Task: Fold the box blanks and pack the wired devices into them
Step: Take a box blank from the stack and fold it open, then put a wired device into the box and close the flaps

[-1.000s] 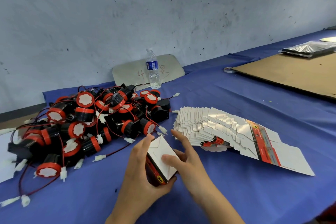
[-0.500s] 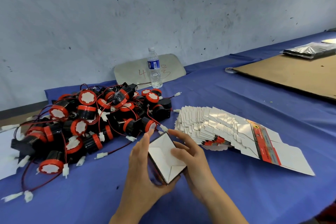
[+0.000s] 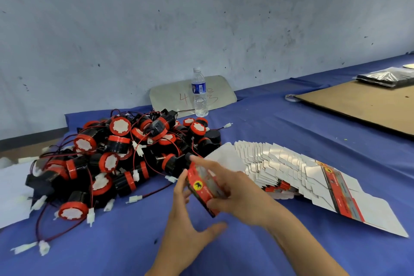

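Blue table (image 3: 280,132) | right grip (image 3: 237,190) holds box (image 3: 202,188) | left grip (image 3: 186,226) wide, beside it

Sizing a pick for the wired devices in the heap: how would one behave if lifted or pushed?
Probably rigid: the wired devices look like hard black cylinders with red caps. On its side one may roll. Lifted, it would likely snag neighbours, since the red wires lie tangled across the pile.

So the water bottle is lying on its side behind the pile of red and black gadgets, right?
Not quite. The water bottle is behind the pile of red and black gadgets, but it is standing upright, not lying on its side. The head view shows it.
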Available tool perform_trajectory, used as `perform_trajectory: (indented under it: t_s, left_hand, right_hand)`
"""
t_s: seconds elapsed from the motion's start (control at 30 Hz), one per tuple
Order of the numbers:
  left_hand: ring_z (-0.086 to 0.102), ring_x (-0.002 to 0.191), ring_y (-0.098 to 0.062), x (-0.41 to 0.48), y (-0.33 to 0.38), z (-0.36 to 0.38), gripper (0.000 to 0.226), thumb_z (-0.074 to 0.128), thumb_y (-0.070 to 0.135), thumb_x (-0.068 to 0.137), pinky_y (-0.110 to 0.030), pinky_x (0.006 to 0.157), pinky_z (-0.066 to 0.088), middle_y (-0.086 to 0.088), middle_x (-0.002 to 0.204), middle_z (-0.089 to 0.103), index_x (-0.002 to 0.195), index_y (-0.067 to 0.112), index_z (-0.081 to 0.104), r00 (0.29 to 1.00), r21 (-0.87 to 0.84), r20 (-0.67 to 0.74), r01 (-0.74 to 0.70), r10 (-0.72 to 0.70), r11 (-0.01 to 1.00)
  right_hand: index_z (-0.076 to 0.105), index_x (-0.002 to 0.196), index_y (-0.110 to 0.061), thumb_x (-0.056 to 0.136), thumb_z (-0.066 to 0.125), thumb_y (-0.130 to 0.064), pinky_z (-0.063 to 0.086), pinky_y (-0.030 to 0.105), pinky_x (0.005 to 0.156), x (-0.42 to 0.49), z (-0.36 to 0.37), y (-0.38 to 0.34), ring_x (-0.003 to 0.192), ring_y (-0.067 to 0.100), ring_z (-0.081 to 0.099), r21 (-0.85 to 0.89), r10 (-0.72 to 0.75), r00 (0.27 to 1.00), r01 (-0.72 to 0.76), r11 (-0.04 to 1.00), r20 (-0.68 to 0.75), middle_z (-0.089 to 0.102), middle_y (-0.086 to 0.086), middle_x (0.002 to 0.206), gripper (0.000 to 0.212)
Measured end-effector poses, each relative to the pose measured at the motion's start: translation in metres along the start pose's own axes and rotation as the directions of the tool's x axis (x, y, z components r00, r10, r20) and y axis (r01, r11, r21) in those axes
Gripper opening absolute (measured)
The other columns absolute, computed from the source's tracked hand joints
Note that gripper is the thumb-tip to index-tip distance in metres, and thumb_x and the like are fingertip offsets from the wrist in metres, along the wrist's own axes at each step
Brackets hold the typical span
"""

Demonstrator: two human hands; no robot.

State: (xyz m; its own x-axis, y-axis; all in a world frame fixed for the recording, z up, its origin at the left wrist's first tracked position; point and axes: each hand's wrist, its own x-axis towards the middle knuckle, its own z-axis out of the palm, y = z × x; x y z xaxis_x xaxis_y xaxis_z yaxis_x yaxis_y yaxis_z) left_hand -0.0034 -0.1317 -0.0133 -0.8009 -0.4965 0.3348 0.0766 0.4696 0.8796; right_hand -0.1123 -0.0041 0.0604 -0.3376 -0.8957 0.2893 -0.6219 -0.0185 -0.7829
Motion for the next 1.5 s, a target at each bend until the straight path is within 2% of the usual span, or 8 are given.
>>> perform_trajectory:
  t_s: [0.17,0.23,0.33,0.87,0.97,1.1,1.3,1.5]
  left_hand:
    - [0.064,0.091,-0.002,0.008,-0.013,-0.011,0.055,0.082,0.042,0.059,-0.014,0.07,0.049,0.01,0.09,0.066,0.097,0.028,0.046,0.971,-0.048,-0.153,0.179,-0.185,0.983]
    - [0.059,0.093,0.003,0.009,-0.019,-0.015,0.062,0.088,0.028,0.064,-0.012,0.071,0.047,0.014,0.1,0.063,0.108,0.034,0.045,0.963,0.023,-0.169,0.215,-0.209,0.976]
    - [0.054,0.11,-0.011,0.011,-0.023,-0.015,0.078,0.085,0.034,0.062,-0.033,0.091,0.047,0.013,0.118,0.056,0.127,0.035,0.043,0.963,0.28,-0.173,0.25,-0.207,0.927]
    - [0.051,0.107,-0.014,0.01,-0.015,-0.017,0.059,0.062,0.058,0.046,-0.035,0.093,0.043,0.018,0.099,0.055,0.096,0.047,0.032,0.959,0.331,-0.072,0.281,-0.273,0.901]
    - [0.05,0.108,-0.012,0.009,-0.013,-0.017,0.057,0.072,0.05,0.054,-0.038,0.099,0.04,0.023,0.096,0.052,0.095,0.049,0.032,0.967,0.321,-0.072,0.254,-0.244,0.912]
    - [0.044,0.093,-0.003,0.007,-0.014,-0.016,0.059,0.079,0.043,0.063,-0.04,0.105,0.036,0.025,0.094,0.052,0.103,0.043,0.035,0.969,0.327,-0.09,0.248,-0.232,0.912]
    - [0.052,0.108,-0.013,0.007,-0.015,-0.016,0.055,0.082,0.039,0.063,-0.043,0.106,0.034,0.026,0.098,0.056,0.103,0.04,0.045,0.961,0.264,-0.128,0.272,-0.246,0.925]
    - [0.049,0.106,-0.016,0.006,-0.015,-0.016,0.052,0.083,0.041,0.064,-0.041,0.099,0.04,0.025,0.094,0.05,0.094,0.047,0.041,0.958,0.284,-0.113,0.284,-0.262,0.916]
  right_hand:
    - [0.029,0.144,-0.048,0.091,0.054,-0.006,0.036,0.01,0.063,0.026,0.003,0.0,0.062,0.006,0.047,-0.354,-0.013,0.972,0.099,0.93,0.236,0.05,-0.015,0.075,0.072]
    - [0.05,0.134,-0.037,0.088,0.052,-0.001,0.038,0.005,0.06,0.039,-0.004,0.003,0.063,-0.001,0.052,-0.272,0.004,0.998,-0.023,0.962,-0.068,0.06,-0.01,0.087,0.058]
    - [0.067,0.099,-0.019,0.087,0.046,0.004,0.04,0.01,0.058,0.067,-0.014,0.022,0.071,0.005,0.058,-0.089,0.165,0.809,-0.258,0.962,-0.564,0.065,-0.004,0.083,0.033]
    - [0.047,0.127,-0.015,0.091,0.058,-0.013,0.041,0.03,0.084,0.128,0.029,0.088,0.105,0.028,0.055,-0.255,0.353,0.887,-0.43,0.866,-0.297,0.054,0.015,0.124,0.038]
    - [0.046,0.109,-0.027,0.079,0.071,-0.013,0.042,0.025,0.077,0.118,0.022,0.071,0.093,0.018,0.053,0.032,0.317,0.758,-0.365,0.93,-0.57,0.046,0.005,0.116,0.042]
    - [0.048,0.106,-0.03,0.08,0.071,-0.007,0.058,0.04,0.077,0.085,-0.005,0.031,0.09,0.027,0.066,0.461,0.319,0.512,0.176,0.87,-0.798,0.055,0.002,0.114,0.042]
    - [0.047,0.115,-0.032,0.078,0.065,-0.009,0.049,0.03,0.078,0.027,-0.019,-0.021,0.086,0.027,0.06,-0.031,-0.127,0.18,0.456,0.889,-0.975,0.049,-0.003,0.123,0.047]
    - [0.055,0.119,-0.009,0.071,0.067,-0.01,0.039,0.014,0.091,0.007,-0.038,-0.029,0.114,0.006,0.047,-0.533,-0.579,0.572,0.271,0.802,-0.581,0.048,0.0,0.12,0.05]
